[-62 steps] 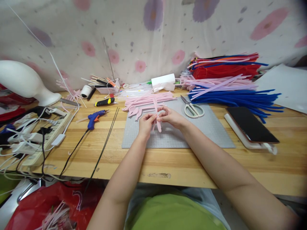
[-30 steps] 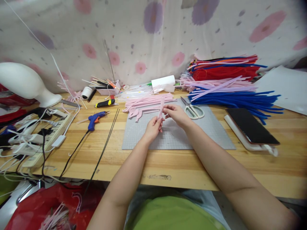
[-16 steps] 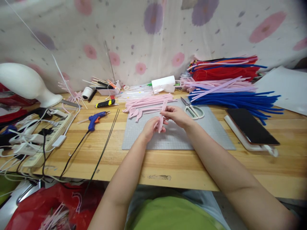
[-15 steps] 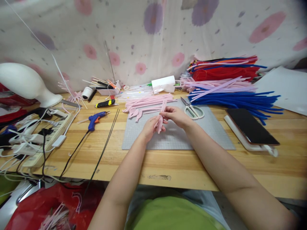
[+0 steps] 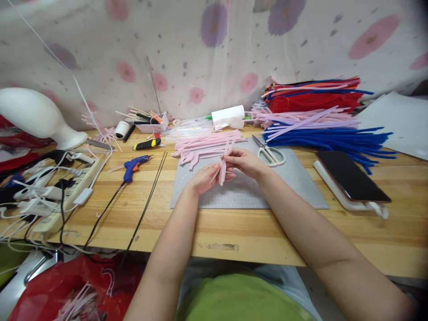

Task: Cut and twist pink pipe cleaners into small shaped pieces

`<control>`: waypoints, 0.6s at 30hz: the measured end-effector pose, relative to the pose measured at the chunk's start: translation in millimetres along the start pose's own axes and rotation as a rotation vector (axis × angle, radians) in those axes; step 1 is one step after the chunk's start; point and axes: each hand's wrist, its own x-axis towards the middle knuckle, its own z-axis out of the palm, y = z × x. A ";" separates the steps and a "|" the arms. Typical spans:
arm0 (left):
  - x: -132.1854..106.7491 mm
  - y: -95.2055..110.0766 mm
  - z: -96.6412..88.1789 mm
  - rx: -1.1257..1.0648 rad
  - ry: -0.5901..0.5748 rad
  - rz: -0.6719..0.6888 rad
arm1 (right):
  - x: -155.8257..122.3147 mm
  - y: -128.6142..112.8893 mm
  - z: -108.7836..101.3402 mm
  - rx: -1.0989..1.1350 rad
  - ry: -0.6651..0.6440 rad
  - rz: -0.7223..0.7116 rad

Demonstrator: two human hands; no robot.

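Pink pipe cleaners, bunched together, are held between my two hands above the grey cutting mat. My left hand is closed around their left side, with a thin end sticking out by the thumb. Fingertips of my right hand pinch the bunch near its upper middle. Just beyond, small shaped pink pieces lie on the mat's far left corner, beside a pile of straight pink pipe cleaners. Scissors with pale handles rest to the right of my right hand.
A blue glue gun, thin dark rods and a yellow-black utility knife lie on the left. A cabled power strip stands farther left. Blue pipe cleaners and a phone occupy the right.
My left hand has shifted slightly left and turned, its fingers less curled. The lower ends of the pink bunch look more spread. My right hand keeps its pinch, almost unmoved.
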 end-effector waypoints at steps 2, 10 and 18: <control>2.6 -3.3 3.1 0.002 0.111 0.042 | 1.7 3.9 0.3 -0.013 -0.027 -0.008; 10.8 -12.2 9.2 0.167 0.241 0.191 | 12.3 18.6 -1.5 -0.009 0.234 -0.046; 11.5 -10.3 13.0 0.239 0.285 0.213 | 13.3 17.9 8.7 0.095 0.360 -0.046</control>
